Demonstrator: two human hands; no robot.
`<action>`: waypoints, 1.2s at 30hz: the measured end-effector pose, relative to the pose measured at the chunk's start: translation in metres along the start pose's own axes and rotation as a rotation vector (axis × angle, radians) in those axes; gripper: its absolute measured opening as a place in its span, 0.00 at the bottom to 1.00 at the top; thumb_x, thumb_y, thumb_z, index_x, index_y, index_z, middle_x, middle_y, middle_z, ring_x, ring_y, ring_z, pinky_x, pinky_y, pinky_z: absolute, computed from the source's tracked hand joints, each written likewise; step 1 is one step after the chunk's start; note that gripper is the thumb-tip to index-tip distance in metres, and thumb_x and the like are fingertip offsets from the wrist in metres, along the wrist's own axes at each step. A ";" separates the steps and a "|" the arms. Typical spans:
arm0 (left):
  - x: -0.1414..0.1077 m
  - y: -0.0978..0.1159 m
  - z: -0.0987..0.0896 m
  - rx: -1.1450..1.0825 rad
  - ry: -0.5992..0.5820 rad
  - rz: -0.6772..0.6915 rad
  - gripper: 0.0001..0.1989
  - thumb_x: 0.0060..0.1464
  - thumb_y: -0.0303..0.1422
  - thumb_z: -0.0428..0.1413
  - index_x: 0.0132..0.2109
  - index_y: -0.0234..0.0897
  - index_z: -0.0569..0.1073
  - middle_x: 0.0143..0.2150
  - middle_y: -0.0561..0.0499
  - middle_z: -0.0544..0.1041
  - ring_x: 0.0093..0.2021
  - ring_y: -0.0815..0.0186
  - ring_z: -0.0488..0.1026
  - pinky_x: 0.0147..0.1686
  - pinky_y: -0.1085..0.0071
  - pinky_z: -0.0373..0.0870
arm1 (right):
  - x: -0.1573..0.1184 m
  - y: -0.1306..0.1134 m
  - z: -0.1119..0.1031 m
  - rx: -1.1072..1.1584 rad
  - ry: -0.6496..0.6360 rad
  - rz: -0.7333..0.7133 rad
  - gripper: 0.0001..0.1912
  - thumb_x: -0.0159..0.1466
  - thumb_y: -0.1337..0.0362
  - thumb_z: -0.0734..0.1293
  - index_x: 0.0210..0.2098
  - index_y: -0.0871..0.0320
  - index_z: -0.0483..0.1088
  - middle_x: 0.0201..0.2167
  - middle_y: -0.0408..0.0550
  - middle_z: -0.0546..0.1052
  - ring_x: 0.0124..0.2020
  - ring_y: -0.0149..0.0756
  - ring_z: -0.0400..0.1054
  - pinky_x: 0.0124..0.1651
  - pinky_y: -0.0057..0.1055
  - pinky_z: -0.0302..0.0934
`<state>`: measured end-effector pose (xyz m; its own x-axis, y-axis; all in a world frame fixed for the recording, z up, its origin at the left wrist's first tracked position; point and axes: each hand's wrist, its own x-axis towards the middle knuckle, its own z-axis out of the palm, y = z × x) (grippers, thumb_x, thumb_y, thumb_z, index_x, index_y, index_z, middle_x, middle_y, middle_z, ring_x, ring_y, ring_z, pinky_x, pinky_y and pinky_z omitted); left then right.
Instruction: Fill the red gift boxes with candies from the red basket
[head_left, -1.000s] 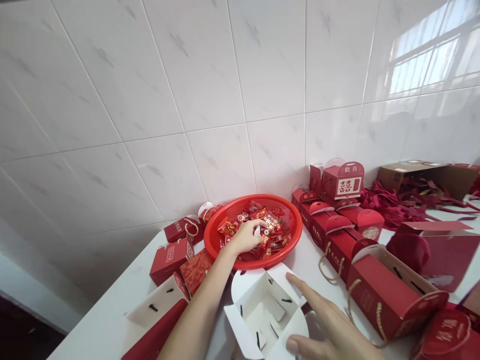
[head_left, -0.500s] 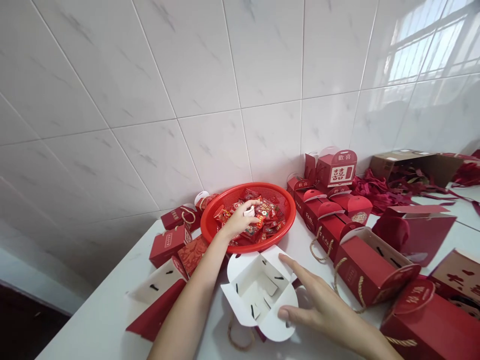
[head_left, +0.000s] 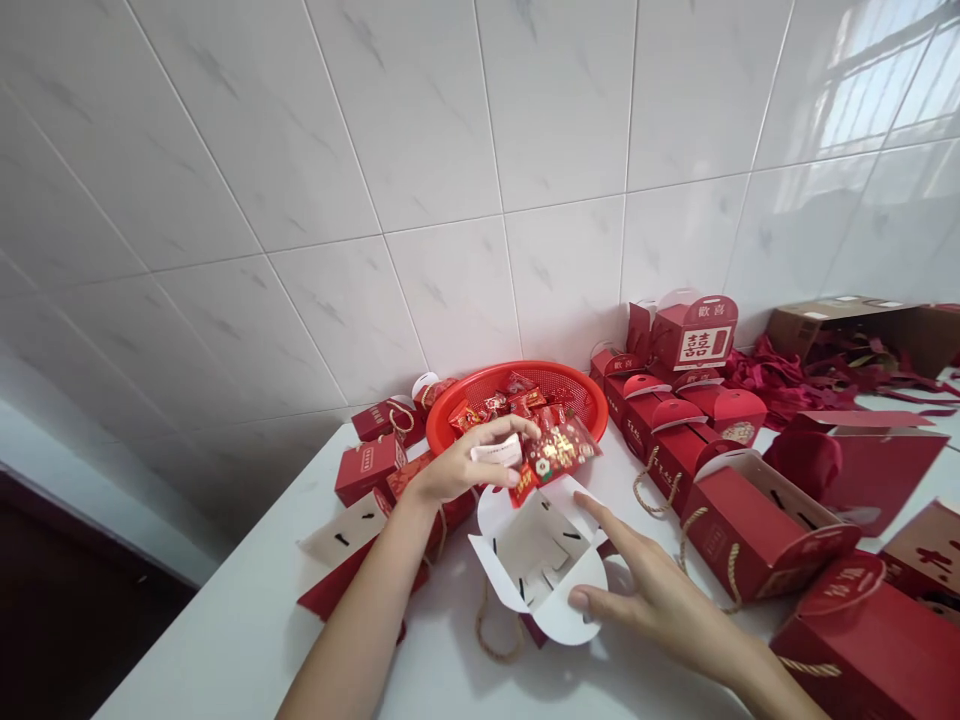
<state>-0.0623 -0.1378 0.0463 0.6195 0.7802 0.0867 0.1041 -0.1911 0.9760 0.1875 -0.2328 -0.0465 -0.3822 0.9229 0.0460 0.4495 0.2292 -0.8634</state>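
My left hand (head_left: 466, 466) pinches several wrapped sweets over the far side of an open gift box. Among them are a red see-through candy packet (head_left: 564, 447) with gold print, a small white packet (head_left: 498, 453) and a small red one (head_left: 523, 487). White inside, the gift box (head_left: 511, 590) stands with its flaps folded outward and a rope handle at its front. My right hand (head_left: 634, 570) holds it from the right, thumb on the near flap and forefinger on the far right flap. Just behind, a red plastic basket (head_left: 600, 405) contains more red candy packets (head_left: 480, 410).
Red gift boxes (head_left: 656, 440), some with rope handles, line the right side. Others, like the red box (head_left: 369, 466), stand at left near the table edge. A cardboard carton (head_left: 840, 315) with dark red ribbons (head_left: 765, 375) lies far right, against the tiled wall (head_left: 442, 290).
My left hand has come out of the basket toward me, bringing the sweets above the box's far edge. The right hand stays on the box. The view has shifted slightly left.
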 end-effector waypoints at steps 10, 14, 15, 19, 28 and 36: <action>-0.033 0.039 0.021 0.781 -0.286 -0.232 0.30 0.51 0.29 0.56 0.63 0.41 0.69 0.52 0.49 0.76 0.48 0.59 0.73 0.44 0.69 0.67 | 0.000 0.001 0.002 0.026 -0.019 -0.024 0.49 0.64 0.46 0.69 0.75 0.50 0.43 0.67 0.55 0.68 0.58 0.51 0.70 0.58 0.44 0.65; -0.035 0.034 0.023 0.853 -0.267 -0.269 0.30 0.49 0.38 0.63 0.60 0.43 0.70 0.50 0.50 0.76 0.49 0.57 0.71 0.43 0.69 0.66 | 0.000 0.002 0.001 0.028 -0.035 -0.018 0.49 0.64 0.45 0.69 0.75 0.50 0.43 0.67 0.54 0.67 0.58 0.49 0.70 0.58 0.43 0.65; -0.035 0.033 0.024 0.865 -0.274 -0.274 0.29 0.49 0.41 0.64 0.58 0.43 0.71 0.49 0.50 0.76 0.48 0.57 0.71 0.42 0.70 0.66 | 0.000 0.002 0.001 0.018 -0.032 -0.011 0.48 0.64 0.45 0.69 0.75 0.50 0.43 0.67 0.53 0.67 0.58 0.49 0.70 0.58 0.43 0.65; -0.039 0.034 0.025 0.856 -0.291 -0.301 0.28 0.46 0.48 0.67 0.52 0.43 0.73 0.47 0.51 0.75 0.45 0.58 0.72 0.39 0.70 0.65 | 0.001 0.005 0.001 -0.033 -0.027 -0.007 0.46 0.63 0.43 0.69 0.74 0.49 0.48 0.71 0.51 0.61 0.63 0.49 0.65 0.63 0.43 0.61; -0.036 0.032 0.024 0.852 -0.206 -0.183 0.11 0.54 0.27 0.55 0.44 0.39 0.77 0.44 0.50 0.77 0.45 0.60 0.74 0.43 0.70 0.66 | -0.001 0.000 0.000 -0.013 -0.052 0.014 0.45 0.64 0.42 0.68 0.74 0.50 0.50 0.73 0.52 0.59 0.66 0.50 0.62 0.64 0.44 0.61; -0.007 0.011 0.056 1.094 -0.430 -0.300 0.08 0.44 0.19 0.59 0.26 0.37 0.75 0.26 0.51 0.75 0.25 0.64 0.69 0.24 0.70 0.57 | -0.001 -0.003 0.000 -0.065 -0.025 -0.007 0.44 0.64 0.43 0.68 0.73 0.50 0.52 0.68 0.53 0.67 0.61 0.50 0.68 0.62 0.43 0.62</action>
<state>-0.0220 -0.1783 0.0457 0.6441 0.6578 -0.3905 0.7613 -0.6010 0.2434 0.1867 -0.2345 -0.0436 -0.4056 0.9132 0.0390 0.4974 0.2563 -0.8288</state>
